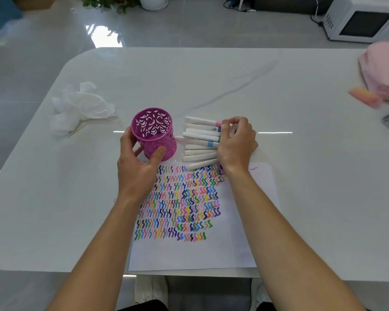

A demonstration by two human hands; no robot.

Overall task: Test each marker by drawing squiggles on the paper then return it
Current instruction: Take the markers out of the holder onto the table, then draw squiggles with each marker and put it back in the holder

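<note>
A row of markers (201, 140) is being kept flat on the white table (211, 75), just beyond the top edge of the paper (234, 243), with the nearest marker lying over that edge. Their long axes are running roughly left to right across the view and fanning a little. The plain white barrel ends are pointing left toward the purple cup (154, 131), and the coloured bands and caps are lying to the right. The capped ends are being covered by the right hand (236, 142), whose fingers are being curled down over them; whether any one marker is actually being pinched cannot be told. The cup is being gripped by the left hand (137, 162), with the thumb pressed on the near wall and the fingers wrapped round the far side, and it is being tipped so that its empty inside is showing. The markers are being judged light, stiff and smooth, and likely to roll, so a hold on the barrel near the cap is being favoured, with one marker taken at a time. The cup, of thin perforated wall, is being judged light too. Much of the paper is being taken up by rows of squiggles (184, 205).
</note>
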